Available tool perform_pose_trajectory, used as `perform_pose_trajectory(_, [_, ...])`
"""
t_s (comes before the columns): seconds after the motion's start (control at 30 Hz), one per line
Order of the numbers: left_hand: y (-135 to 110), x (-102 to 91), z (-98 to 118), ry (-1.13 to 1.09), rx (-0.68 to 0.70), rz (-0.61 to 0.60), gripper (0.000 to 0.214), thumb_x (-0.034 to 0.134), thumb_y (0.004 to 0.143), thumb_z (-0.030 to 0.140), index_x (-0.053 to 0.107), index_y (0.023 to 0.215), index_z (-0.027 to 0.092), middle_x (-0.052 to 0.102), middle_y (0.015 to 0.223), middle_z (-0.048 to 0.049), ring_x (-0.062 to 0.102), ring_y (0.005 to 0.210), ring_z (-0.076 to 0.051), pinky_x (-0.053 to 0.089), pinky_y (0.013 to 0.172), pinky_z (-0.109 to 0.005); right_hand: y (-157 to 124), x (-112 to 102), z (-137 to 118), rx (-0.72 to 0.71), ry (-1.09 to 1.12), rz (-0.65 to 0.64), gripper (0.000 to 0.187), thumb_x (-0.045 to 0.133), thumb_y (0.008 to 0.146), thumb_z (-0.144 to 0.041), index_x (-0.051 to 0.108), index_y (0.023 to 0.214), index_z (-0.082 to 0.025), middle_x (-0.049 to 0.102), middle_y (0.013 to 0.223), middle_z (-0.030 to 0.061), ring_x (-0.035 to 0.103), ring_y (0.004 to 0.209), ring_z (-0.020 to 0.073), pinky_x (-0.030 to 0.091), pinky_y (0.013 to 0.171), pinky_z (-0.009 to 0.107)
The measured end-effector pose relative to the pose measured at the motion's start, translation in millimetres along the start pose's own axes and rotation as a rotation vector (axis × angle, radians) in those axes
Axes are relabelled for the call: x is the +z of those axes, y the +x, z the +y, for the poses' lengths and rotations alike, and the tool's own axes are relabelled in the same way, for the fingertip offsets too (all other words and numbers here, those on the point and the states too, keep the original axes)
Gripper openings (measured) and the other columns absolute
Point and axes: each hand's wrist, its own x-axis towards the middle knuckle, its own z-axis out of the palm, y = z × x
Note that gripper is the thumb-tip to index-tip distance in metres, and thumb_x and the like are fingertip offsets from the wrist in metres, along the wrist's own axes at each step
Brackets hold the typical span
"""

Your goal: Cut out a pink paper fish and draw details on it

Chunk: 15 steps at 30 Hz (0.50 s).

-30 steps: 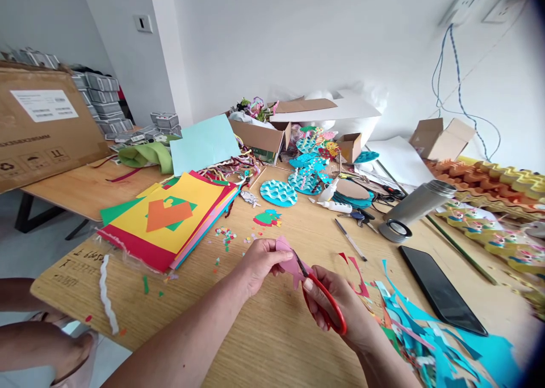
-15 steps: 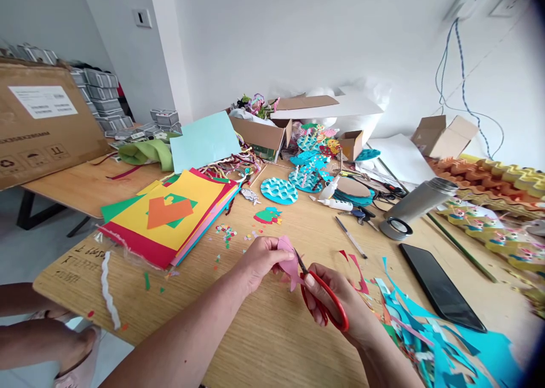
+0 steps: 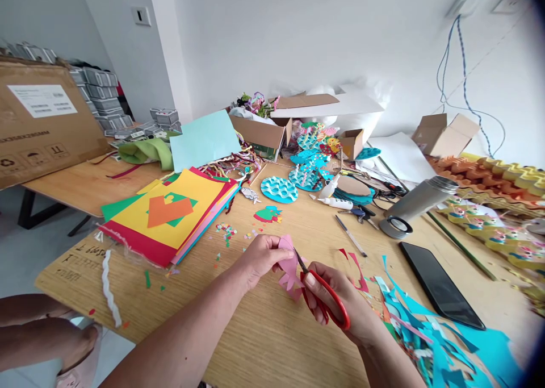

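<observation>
Pinched in my left hand is a piece of pink paper, with a jagged lower part hanging down. My right hand is closed round the red handles of a pair of scissors. The dark blades reach up to the right edge of the pink paper. Beyond my hands lies a small paper fish in green, red and blue. Round turquoise wavy card sits farther back.
Coloured paper sheets are stacked at left. To the right are a phone, a pen, a metal flask and turquoise scraps. White glue bottles lie behind. A person's legs show at lower left.
The pink paper's jagged lower part now hangs lower and shows more plainly beside the scissors. Both hands stay in nearly the same place.
</observation>
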Motion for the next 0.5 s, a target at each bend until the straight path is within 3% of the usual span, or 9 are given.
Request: perform_pose_trajectory(0.5, [-4.5,-2.0,8.3,0.040,-0.019,-0.084,0.021,0.064,0.061,0.035,0.061,0.062,0.014,0.057,0.056,-0.0002,0.044,0.050,-0.010,0.030,0.049,-0.023,0.0,-5.4,4.8,-0.054,-0.039,-0.079,0.051,0.057,0.077,-0.068,0.046,0.072,-0.019,0.055,0.057,-0.0026,0.049,0.040,0.0079,0.036,0.040,0.021])
